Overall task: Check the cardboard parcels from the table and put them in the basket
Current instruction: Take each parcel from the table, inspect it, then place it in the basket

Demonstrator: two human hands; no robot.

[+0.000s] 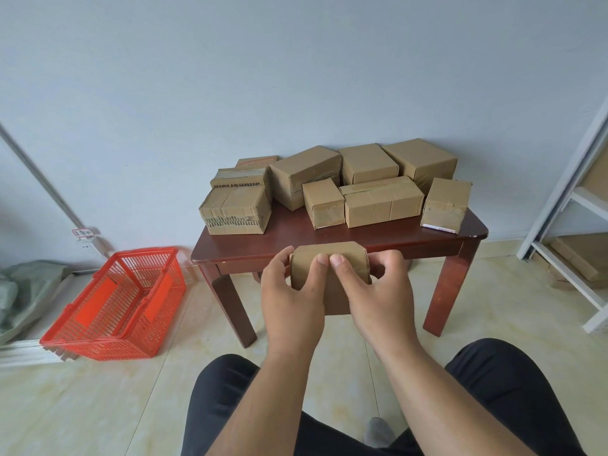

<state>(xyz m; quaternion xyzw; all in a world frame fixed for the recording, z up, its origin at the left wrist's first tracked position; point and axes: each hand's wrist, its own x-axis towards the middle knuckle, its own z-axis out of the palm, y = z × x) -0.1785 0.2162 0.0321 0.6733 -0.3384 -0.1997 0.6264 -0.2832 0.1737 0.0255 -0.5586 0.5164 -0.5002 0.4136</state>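
Currently both hands, left hand (289,291) and right hand (378,291), grip a small parcel (329,268) above the table's (362,235) near edge, thumbs pressed together on top. The basket (112,307) sits well left; a one-handed transfer could drop it.

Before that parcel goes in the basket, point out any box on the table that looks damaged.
The front-left parcel looks worn: its front edge is torn, showing the corrugated layer, and its tape is wrinkled. The front-right parcel has a crumpled face. The parcel held in both hands shows no tear.
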